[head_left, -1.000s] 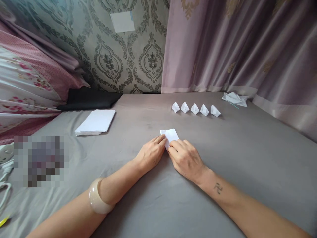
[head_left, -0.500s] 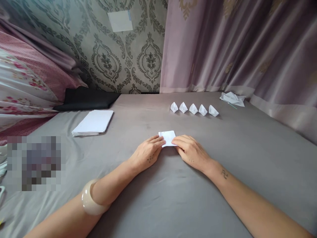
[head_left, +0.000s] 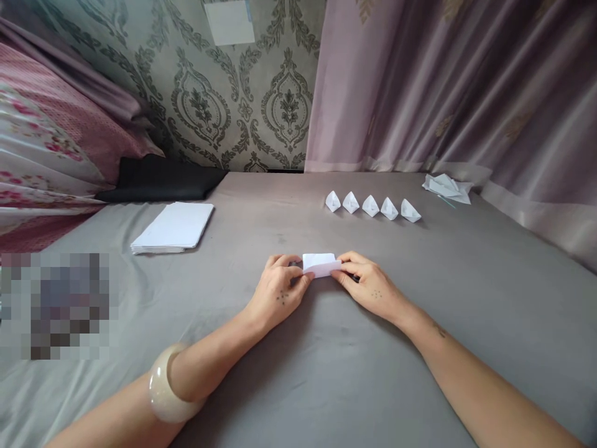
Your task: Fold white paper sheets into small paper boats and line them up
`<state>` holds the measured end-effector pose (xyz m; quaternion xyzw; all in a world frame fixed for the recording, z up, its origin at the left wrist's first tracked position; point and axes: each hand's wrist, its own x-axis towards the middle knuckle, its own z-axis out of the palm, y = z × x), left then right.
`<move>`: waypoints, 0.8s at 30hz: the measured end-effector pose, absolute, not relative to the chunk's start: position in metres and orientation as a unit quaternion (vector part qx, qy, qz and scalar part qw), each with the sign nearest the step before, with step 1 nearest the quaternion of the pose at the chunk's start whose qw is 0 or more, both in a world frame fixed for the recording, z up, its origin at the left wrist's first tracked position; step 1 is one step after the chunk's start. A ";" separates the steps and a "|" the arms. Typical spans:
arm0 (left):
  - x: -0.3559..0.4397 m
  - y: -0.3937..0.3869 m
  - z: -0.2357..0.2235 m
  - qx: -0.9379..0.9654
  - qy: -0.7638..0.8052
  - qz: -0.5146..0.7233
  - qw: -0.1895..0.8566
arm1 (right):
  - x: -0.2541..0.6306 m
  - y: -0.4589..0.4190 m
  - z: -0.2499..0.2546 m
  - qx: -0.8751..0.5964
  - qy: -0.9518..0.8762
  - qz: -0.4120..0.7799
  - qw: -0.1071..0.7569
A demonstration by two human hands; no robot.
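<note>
Grey cloth (head_left: pixel 298 379) spreads up to a patterned wall (head_left: pixel 245 134) and mauve curtain (head_left: pixel 354 93). Paper stack (head_left: pixel 175 227) = landmark. Folded paper (head_left: pixel 319 267) is right of it and nearer the person, small, near-side flap angled up. Left hand (head_left: pixel 277 289) pinches its left end, thumb at the near edge, fingers curled, back of hand up; forearm slants in from lower left, bangle (head_left: pixel 161 392) on it. Right hand (head_left: pixel 373 289) grips the right end, mirrored pose, forearm from lower right. Five paper boats (head_left: pixel 370 206) in a row, right of stack; loose papers (head_left: pixel 448 186) farther right. Black cloth (head_left: pixel 163 178) just behind stack.
</note>
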<state>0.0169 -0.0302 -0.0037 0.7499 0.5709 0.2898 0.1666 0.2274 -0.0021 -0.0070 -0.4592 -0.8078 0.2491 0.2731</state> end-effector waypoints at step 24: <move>0.023 -0.004 -0.025 0.694 0.630 0.308 0.162 | 0.204 0.002 -0.012 -0.598 -0.736 0.164 0.272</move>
